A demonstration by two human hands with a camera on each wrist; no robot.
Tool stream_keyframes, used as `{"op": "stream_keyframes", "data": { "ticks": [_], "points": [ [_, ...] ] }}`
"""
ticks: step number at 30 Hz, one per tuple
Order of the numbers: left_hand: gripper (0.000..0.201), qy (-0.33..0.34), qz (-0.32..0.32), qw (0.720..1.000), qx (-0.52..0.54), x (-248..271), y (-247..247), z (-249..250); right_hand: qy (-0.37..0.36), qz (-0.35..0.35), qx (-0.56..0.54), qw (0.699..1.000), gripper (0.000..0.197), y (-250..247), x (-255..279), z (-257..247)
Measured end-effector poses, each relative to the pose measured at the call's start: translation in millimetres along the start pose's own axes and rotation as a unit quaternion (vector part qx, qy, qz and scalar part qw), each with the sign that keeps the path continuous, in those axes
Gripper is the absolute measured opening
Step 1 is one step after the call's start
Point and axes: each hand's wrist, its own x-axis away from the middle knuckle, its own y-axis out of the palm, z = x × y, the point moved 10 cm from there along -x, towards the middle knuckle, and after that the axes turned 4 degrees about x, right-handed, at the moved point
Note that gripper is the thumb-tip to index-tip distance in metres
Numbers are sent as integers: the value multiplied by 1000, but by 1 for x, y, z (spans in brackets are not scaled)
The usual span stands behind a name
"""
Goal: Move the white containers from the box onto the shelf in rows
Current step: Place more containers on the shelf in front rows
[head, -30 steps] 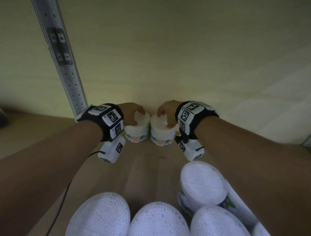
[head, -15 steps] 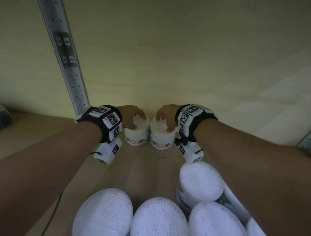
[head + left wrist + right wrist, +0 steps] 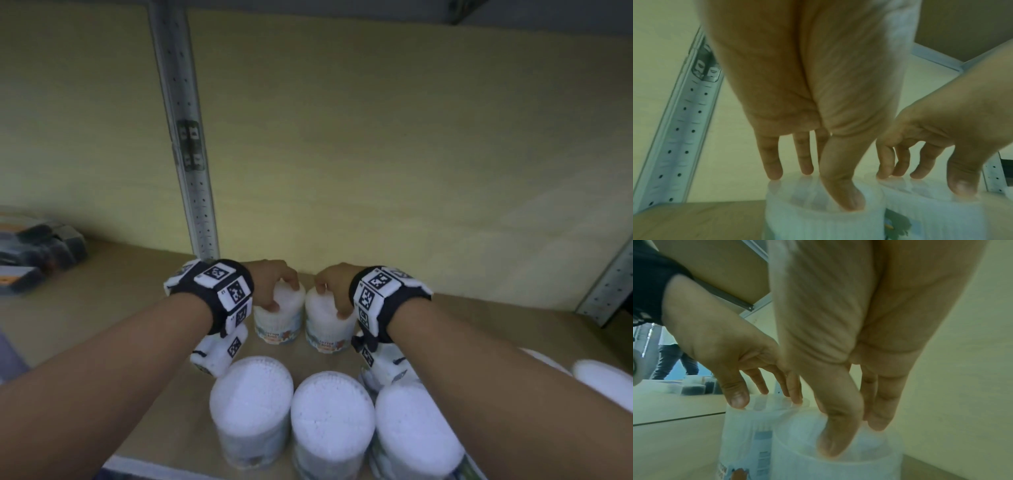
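Two white containers stand side by side on the wooden shelf [image 3: 113, 308], close to its back wall. My left hand [image 3: 279, 291] grips the top of the left container [image 3: 278, 323], thumb on the near rim and fingers on the far rim [image 3: 774, 175]. My right hand [image 3: 330, 294] holds the right container [image 3: 327, 330] by its lid the same way, thumb [image 3: 832, 443] in front. The two containers touch or nearly touch. Three more white containers [image 3: 251, 404] [image 3: 332, 418] [image 3: 416, 435] stand in a row at the shelf's front edge.
A perforated metal upright [image 3: 186, 144] rises just behind my left wrist, and another upright [image 3: 609, 291] stands at the far right. Dark flat packs [image 3: 37, 250] lie on the shelf at the left. More white containers [image 3: 603, 380] sit beyond my right forearm.
Both hands stay on the tops of the two back containers. The head view has pulled back and risen, so the front row and the packs at the left show more fully.
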Motion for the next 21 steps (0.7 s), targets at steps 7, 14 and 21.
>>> {"op": "stream_keyframes", "data": {
  "ticks": [7, 14, 21],
  "points": [
    [60, 4, 1, 1000, -7, 36, 9, 15, -49, -59, 9, 997, 59, 17, 34, -24],
    [58, -9, -6, 1000, 7, 60, 21, 23, -39, -72, -31, 996, 53, 33, 54, -32],
    [57, -11, 2, 1000, -3, 72, 24, 29, -24, -60, -44, 997, 58, 36, 65, -33]
  ]
}}
